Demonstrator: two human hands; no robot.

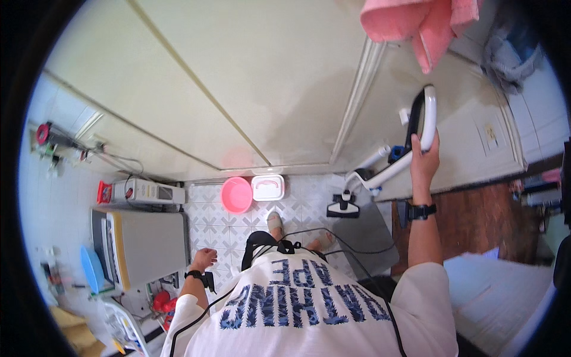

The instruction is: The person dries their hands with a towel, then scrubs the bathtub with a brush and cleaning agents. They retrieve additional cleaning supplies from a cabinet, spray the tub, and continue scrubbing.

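Observation:
My right hand [424,163] grips the white and black handle of a stick vacuum cleaner [392,167], which leans at a slant by the wall. Its black and white floor head [343,209] is low down, over the tiles beside a grey mat. My left hand [205,259] hangs at my left side with the fingers loosely bent, and nothing shows in it. The nearest thing to that hand is a washing machine [151,245] with a pale grey side.
A pink basin [236,195] and a lidded white box [268,187] stand on the tiled floor near the wall panels. The grey mat [368,236] borders a brown wooden floor [459,227]. A pink towel [419,26] hangs at upper right. Dark cords cross my front.

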